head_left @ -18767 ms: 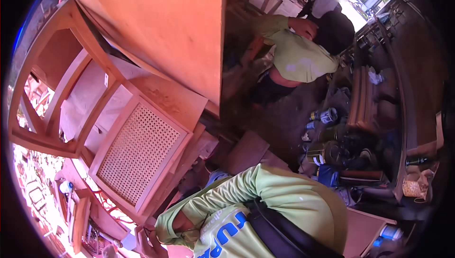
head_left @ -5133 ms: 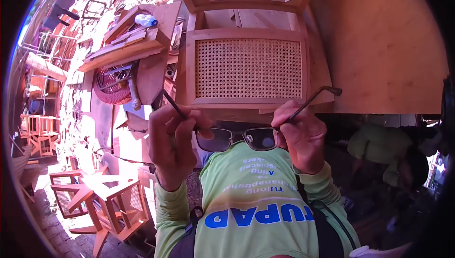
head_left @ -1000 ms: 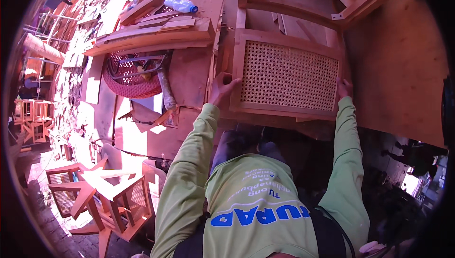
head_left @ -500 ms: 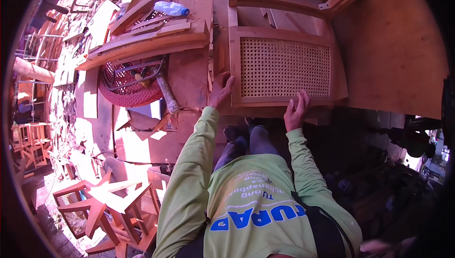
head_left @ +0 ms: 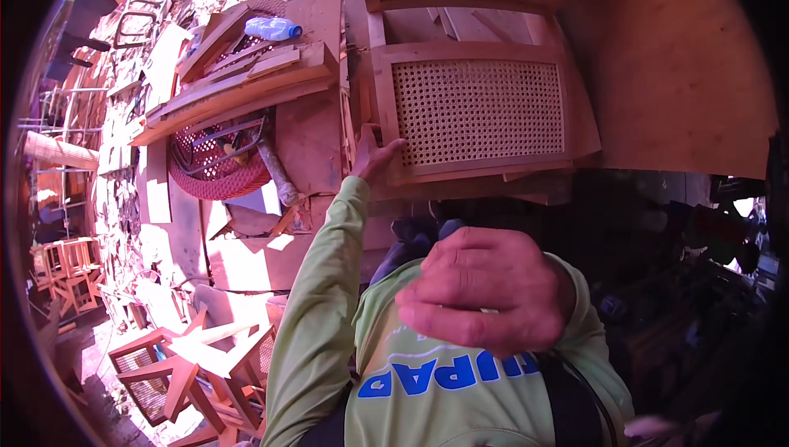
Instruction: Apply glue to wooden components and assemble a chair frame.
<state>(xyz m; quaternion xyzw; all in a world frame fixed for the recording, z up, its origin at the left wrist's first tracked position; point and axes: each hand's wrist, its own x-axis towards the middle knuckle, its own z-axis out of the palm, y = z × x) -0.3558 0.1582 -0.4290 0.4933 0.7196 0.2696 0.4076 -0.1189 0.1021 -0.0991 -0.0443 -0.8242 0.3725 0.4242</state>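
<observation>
A wooden chair frame [head_left: 472, 52] with a woven cane panel [head_left: 481, 110] lies on a work surface before me. My left hand [head_left: 374, 155] grips its near left corner, the thumb over the top edge and the fingers along the outer side. In front of my chest, apart from the frame, my right hand [head_left: 485, 287] is raised close to the camera. Its back faces up and its fingers are curled in; the fingertips are hidden, and nothing shows in it.
Left of the frame, wooden strips [head_left: 246, 77] and a plastic bottle [head_left: 273, 29] lie above a red woven round seat [head_left: 218, 168] with a hacksaw [head_left: 222, 139]. More chair frames [head_left: 185, 369] stand at lower left. A plywood sheet [head_left: 674, 61] leans at right.
My right hand has left the near edge of the chair frame and come up toward my chest, its fingers curling. My left hand stays at the corner. The whole view has shifted slightly.
</observation>
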